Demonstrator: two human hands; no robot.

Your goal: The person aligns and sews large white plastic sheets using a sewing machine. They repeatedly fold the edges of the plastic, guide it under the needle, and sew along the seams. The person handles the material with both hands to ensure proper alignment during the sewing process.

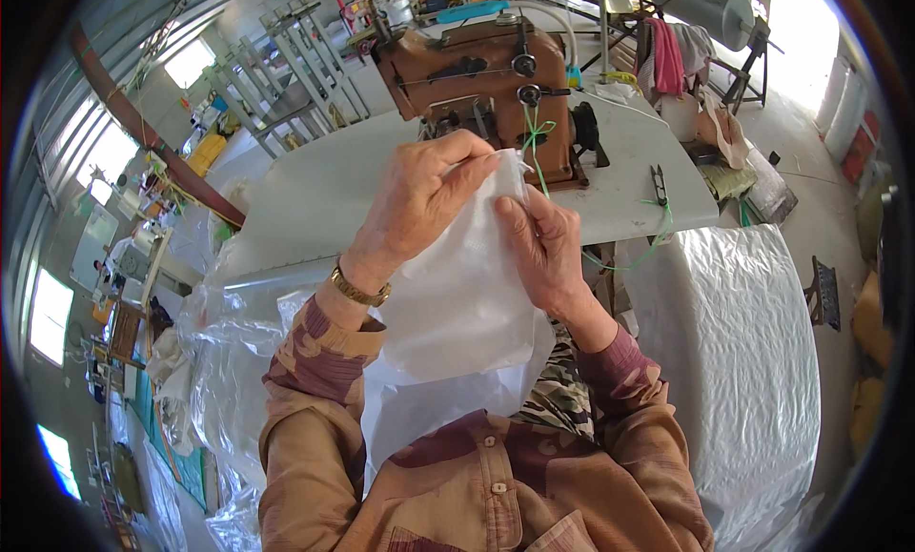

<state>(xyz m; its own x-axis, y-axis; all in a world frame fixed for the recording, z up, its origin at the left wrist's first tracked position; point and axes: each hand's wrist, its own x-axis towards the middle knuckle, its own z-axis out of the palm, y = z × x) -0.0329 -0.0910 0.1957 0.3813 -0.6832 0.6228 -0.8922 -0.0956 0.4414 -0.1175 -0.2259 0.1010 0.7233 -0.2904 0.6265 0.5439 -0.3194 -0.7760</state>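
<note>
A white, slightly see-through woven plastic sheet [453, 295] hangs from my two hands down toward my lap; whether it is a bag I cannot tell. With thumb and fingers my left hand [434, 190] pinches its upper edge. Close by on the right, my right hand [545, 242] grips the same sheet near its top corner. Just beyond my hands stands a brown industrial sewing machine [477, 66] on a grey table [315, 190]. Green thread [540, 130] runs down from the machine behind the sheet. Thread snips [659, 184] lie on the table to the right.
A big stack of white plastic sheeting [739, 361] stands at my right, below the table edge. Clear crumpled plastic [233, 352] lies to my left. Behind the table are metal frames [291, 75], a large roll [705, 13] and a pink cloth [664, 51].
</note>
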